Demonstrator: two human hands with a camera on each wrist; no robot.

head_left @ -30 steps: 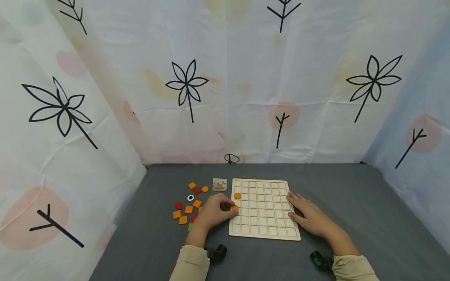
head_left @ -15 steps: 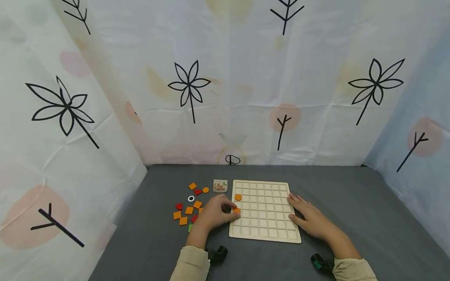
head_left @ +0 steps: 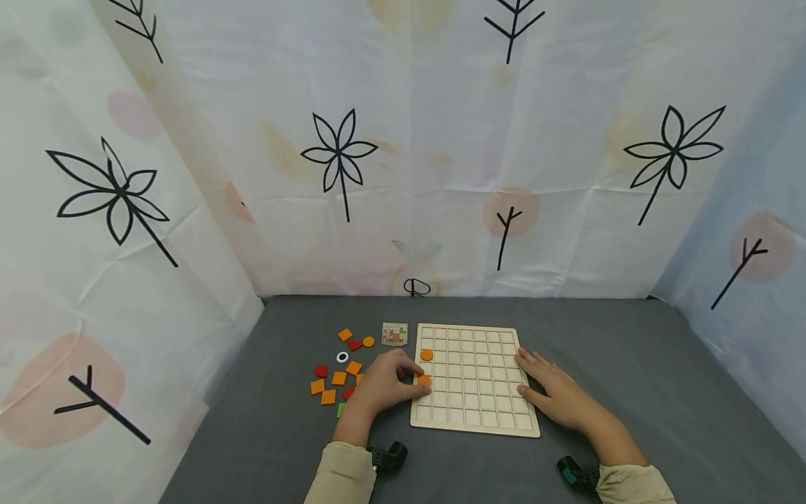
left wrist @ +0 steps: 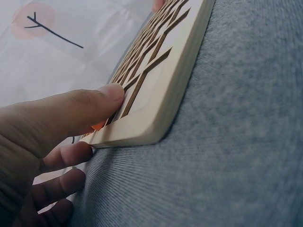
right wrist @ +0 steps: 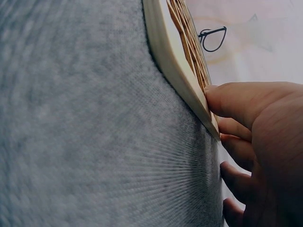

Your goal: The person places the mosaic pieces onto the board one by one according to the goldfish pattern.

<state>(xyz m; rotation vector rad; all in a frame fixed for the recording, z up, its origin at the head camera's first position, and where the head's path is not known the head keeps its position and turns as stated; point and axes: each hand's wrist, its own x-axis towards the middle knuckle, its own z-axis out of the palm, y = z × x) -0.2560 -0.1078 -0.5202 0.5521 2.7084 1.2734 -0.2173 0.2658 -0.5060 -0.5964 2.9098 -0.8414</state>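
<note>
My left hand (head_left: 385,381) reaches over the left edge of a pale wooden grid board (head_left: 472,400), thumb and index finger on either side of a small orange piece (head_left: 424,380) in the leftmost column. The fingers partly cover that piece; in the left wrist view only an orange sliver (left wrist: 98,126) shows beneath the thumb (left wrist: 111,92). Farther up the same column sits an orange disc (head_left: 427,355). At the board's right edge rests my right hand (head_left: 557,393), fingers extended, with thumb (right wrist: 227,97) and fingertips touching the rim in the right wrist view.
Loose pieces lie left of the board: orange squares (head_left: 328,397), red pieces (head_left: 320,370), an orange round one (head_left: 369,341), a white ring (head_left: 342,357) and a partly hidden green piece (head_left: 341,410). A small patterned card (head_left: 394,334) lies beside the board's top left corner.
The orange piece in the left fingers has shifted slightly right and toward me, into the leftmost column. The view has tipped a little; the right hand stays at the board's edge.
</note>
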